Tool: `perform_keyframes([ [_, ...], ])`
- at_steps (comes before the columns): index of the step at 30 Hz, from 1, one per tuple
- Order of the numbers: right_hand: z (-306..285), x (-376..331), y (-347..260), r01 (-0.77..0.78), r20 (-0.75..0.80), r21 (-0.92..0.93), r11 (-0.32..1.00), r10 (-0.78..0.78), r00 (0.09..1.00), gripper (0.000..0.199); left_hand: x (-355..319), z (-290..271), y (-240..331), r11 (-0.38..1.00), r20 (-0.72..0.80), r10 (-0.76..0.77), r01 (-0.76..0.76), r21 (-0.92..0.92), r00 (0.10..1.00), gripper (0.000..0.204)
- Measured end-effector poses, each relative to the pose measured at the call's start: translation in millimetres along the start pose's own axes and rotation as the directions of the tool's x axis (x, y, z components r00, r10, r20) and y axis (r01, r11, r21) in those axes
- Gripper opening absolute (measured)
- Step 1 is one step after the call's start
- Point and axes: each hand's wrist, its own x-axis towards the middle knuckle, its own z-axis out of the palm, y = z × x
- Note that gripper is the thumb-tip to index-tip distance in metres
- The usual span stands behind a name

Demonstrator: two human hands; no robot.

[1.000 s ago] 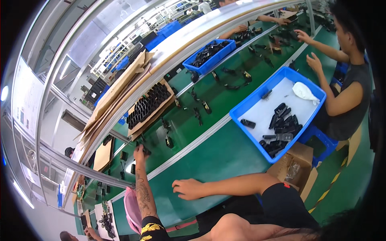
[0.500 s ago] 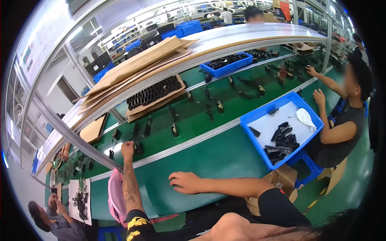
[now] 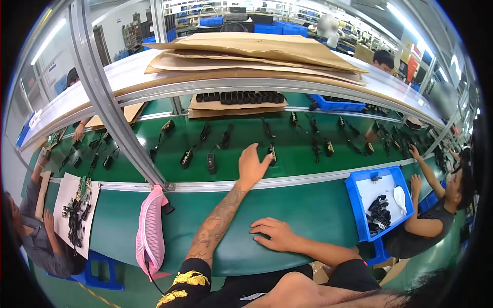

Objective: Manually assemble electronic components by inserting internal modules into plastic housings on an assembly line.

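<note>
My left hand [image 3: 251, 165] reaches over the green belt with its thumb and fingers apart. Just right of its fingertips is a small black power adapter [image 3: 272, 153] with its inner board partly showing; whether they touch I cannot tell. A closed black adapter [image 3: 211, 163] lies on the belt to the left of that hand. Another adapter with a cord [image 3: 187, 158] is farther left. Down on the green tabletop [image 3: 215, 205], my right hand [image 3: 276, 234] rests with fingers stretched out and nothing in them.
A metal post [image 3: 105, 97] and rail stand at front left, beside a pink mesh pouch [image 3: 151, 233]. A blue bin [image 3: 363, 226] of black parts sits at right. Cardboard sheets [image 3: 257, 49] lie on the shelf above. Co-workers sit at both sides.
The view has swung left. My left hand has gone from closed beside a black piece to spread near an adapter farther right along the belt. My right hand stays on the tabletop.
</note>
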Motion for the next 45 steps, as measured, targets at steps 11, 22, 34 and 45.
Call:
perform_keyframes([
  [11,-0.3,-0.5,8.9,-0.067,0.029,0.056,0.996,0.066,0.997,0.022,-7.8,8.6,-11.8,0.995,0.167,0.082,-0.089,0.038,0.983,0.068],
  [22,-4.1,-7.5,9.4,-0.068,0.089,0.058,0.996,0.063,0.994,0.024,-10.8,8.1,-7.6,0.986,0.272,0.111,-0.14,0.089,0.956,0.064],
  [34,-0.2,-11.4,12.1,0.143,-0.007,0.007,0.99,-0.143,0.99,0.02,31.2,68.6,35.5,0.968,0.312,-0.187,0.121,0.218,0.932,0.075],
  [45,-20.7,-9.5,6.4,0.266,-0.331,0.005,0.964,-0.25,0.91,0.028,-14.8,15.5,58.1,0.761,0.507,-0.097,0.392,-0.517,0.857,0.036],
])
